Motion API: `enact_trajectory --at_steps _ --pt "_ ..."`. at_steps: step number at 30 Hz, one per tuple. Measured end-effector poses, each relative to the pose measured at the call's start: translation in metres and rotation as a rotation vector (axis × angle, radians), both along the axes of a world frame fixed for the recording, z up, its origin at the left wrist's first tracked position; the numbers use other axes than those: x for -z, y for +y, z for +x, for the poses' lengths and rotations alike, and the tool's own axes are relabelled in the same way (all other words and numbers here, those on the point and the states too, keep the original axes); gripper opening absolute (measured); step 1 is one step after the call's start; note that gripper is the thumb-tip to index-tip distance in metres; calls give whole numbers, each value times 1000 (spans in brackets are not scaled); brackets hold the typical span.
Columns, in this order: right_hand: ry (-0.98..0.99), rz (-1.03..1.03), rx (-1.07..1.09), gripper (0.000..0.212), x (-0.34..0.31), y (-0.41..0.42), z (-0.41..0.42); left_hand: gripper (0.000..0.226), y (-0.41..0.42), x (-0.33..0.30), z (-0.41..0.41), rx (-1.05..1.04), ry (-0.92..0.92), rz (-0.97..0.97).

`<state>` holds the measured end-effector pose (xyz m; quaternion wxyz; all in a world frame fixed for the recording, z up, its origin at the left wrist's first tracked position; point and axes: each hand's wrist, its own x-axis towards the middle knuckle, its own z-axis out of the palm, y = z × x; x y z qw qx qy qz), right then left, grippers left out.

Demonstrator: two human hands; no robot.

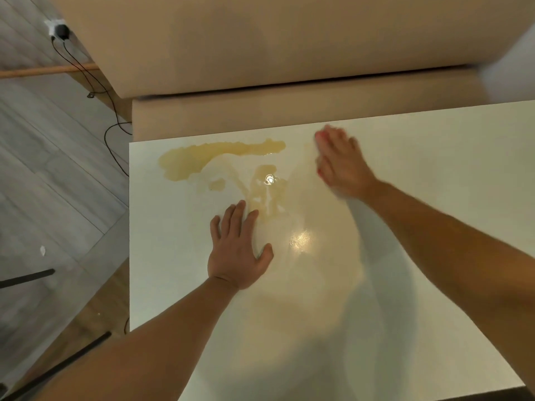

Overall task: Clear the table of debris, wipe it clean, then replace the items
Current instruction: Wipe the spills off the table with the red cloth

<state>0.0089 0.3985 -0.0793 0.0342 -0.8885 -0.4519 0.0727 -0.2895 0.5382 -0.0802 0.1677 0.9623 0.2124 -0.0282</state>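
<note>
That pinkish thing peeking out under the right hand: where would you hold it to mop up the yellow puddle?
Probably from above, palm flat on its middle, as the right hand does: the pinkish cloth seems to lie flat on the table, only slivers showing, with nothing raised to pinch. Then sweep left toward the puddle.

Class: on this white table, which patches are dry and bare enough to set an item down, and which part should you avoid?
Free: the strip right of the right hand, and the near corner beside that forearm. Avoid the far left, where the yellowish spill spreads toward the left hand on the table.
</note>
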Motion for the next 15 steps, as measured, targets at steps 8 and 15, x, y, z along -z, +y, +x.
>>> enact_trajectory --at_steps 8,15 --pt "104 56 28 60 -3 30 -77 78 0 -1 0 1 10 11" --pt "92 7 -188 61 -1 7 -41 77 1 -2 0 -8 17 -1"
